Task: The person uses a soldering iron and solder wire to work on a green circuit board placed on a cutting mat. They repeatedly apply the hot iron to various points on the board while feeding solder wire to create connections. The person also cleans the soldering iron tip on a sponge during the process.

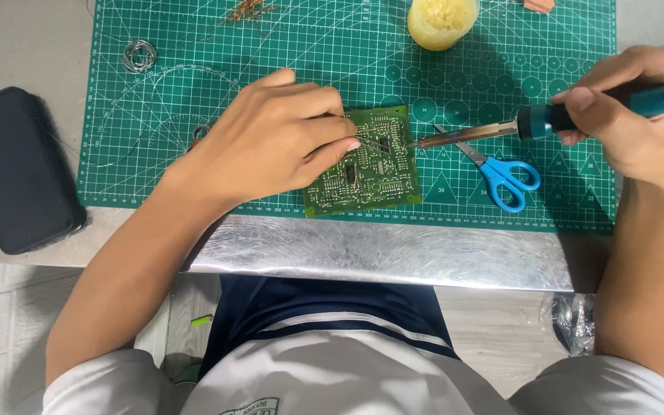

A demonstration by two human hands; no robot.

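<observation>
Soldering iron (578, 115) in right hand (639, 115), tip on circuit board (366, 165)

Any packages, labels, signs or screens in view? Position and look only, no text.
Yellow tub: top edge of the green cutting mat, round, translucent, open, pale lumpy content.
Black case or device: left of mat on the table, rounded rectangle, matte; no lit screen visible.
No signs.

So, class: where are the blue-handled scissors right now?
In the head view, the scissors lie on the green cutting mat, right of the circuit board and just under the soldering iron in the right hand.
</observation>
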